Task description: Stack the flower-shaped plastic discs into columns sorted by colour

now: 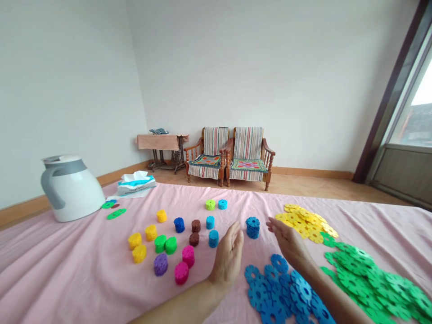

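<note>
A short stack of blue notched discs [253,228] stands upright on the pink cloth, between my two hands and apart from both. My left hand [229,252], to the left of the stack, holds nothing; its fingers are stretched out and its palm faces inward. On the other side my right hand [289,239] is also stretched out with nothing in it, close to a heap of yellow discs [303,221]. Loose blue discs [276,292] lie in a pile nearer to me, between my forearms. Green discs [374,274] are heaped beyond my right forearm.
Small disc stacks stand at left, including yellow ones [139,253], a purple one [161,264] and a magenta one [181,273]. A white and grey jug [76,193] and a tissue box [136,184] sit at far left. Two wooden chairs [249,164] stand beyond the cloth's edge.
</note>
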Available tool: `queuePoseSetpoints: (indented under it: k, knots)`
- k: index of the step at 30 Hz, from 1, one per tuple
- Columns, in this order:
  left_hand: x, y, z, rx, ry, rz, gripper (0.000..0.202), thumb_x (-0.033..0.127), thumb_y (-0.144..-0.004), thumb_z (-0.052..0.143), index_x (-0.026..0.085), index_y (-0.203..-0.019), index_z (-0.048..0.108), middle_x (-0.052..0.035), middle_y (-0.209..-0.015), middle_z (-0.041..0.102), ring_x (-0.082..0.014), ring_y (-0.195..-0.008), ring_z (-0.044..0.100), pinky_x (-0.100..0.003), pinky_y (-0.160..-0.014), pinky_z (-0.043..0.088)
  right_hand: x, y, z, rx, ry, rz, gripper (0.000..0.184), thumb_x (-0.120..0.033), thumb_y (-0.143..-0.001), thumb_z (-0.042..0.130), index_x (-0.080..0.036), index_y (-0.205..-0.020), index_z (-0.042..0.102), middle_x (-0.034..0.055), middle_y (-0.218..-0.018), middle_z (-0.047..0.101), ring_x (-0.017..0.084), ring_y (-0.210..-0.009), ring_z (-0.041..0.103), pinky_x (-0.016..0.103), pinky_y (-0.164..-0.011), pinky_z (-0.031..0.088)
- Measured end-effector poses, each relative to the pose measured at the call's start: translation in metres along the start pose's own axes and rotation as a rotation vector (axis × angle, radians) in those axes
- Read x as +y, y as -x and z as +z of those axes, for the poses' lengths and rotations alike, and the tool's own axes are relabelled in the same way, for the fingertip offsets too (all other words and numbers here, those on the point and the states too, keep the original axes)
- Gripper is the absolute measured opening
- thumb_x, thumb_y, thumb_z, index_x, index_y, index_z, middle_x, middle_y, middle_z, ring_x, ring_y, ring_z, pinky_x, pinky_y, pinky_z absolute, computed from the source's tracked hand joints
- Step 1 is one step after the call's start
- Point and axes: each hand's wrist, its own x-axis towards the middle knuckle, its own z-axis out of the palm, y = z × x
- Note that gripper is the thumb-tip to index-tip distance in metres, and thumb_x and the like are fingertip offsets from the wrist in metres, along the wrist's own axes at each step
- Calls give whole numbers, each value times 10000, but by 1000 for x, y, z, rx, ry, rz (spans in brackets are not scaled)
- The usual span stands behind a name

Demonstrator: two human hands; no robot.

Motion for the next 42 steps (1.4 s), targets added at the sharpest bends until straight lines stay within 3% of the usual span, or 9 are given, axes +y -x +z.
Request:
queuePoseSetpoints:
  k: [3,8,13,21,29,32,36,42]
  knots:
    - [-7,-23,10,49,-30,-81,600,589,-861,371,158,-1266,471,-102,-1407,385,-244,-1345,243,-362,-1124,163,-2,8,11,-27,62,-53,473,-306,-843,335,-106,-1231,516,157,-1157,630,241,-1107,570,401,-931,453]
    - [-20,-40,18,28,-23,-98,727,664,-839,304,139,-1336,383,-98,-1469,244,-250,-1369,138,-380,-1130,122,-4,18,25,-58,186,-122,514,-232,-828,319,-65,-1295,451,195,-1270,536,258,-1172,516,414,-973,421]
    - [-26,-39,18,-29,-2,-68,807,705,-823,270,124,-1382,309,-98,-1466,256,-228,-1353,211,-317,-1127,153,-3,19,33,-64,199,-187,566,-180,-797,341,-103,-1358,365,163,-1312,508,241,-1199,490,419,-985,414]
    - [-26,-37,18,-97,-16,-17,799,701,-831,245,158,-1416,234,-81,-1462,281,-215,-1336,269,-302,-1122,168,-16,23,27,-100,192,-212,553,-143,-776,357,-107,-1327,392,164,-1264,549,240,-1191,496,417,-985,409]
    - [-23,-33,18,19,11,-17,722,658,-859,264,170,-1391,263,-113,-1382,416,-232,-1269,391,-329,-1076,271,7,5,28,2,181,-174,540,-204,-753,435,-110,-1284,409,165,-1238,543,243,-1118,544,410,-938,438]
    - [-16,-27,18,129,40,27,614,605,-893,262,187,-1338,325,-117,-1270,515,-225,-1154,504,-334,-971,393,3,-13,24,-122,227,-209,591,-186,-721,482,-152,-1302,380,142,-1248,514,230,-1091,549,389,-896,451]
    - [-4,-19,17,251,39,113,499,527,-932,235,186,-1272,363,-91,-1059,577,-180,-913,588,-294,-769,476,-21,-34,15,-363,390,-220,679,-164,-659,574,-154,-1310,379,147,-1197,538,253,-1081,542,368,-883,427]
    - [-4,-16,17,263,59,158,435,493,-938,257,201,-1239,370,-49,-940,585,-150,-765,572,-266,-663,467,-56,-47,16,-620,728,-173,638,-245,-623,669,-204,-1225,461,137,-1065,606,301,-961,592,332,-683,426]
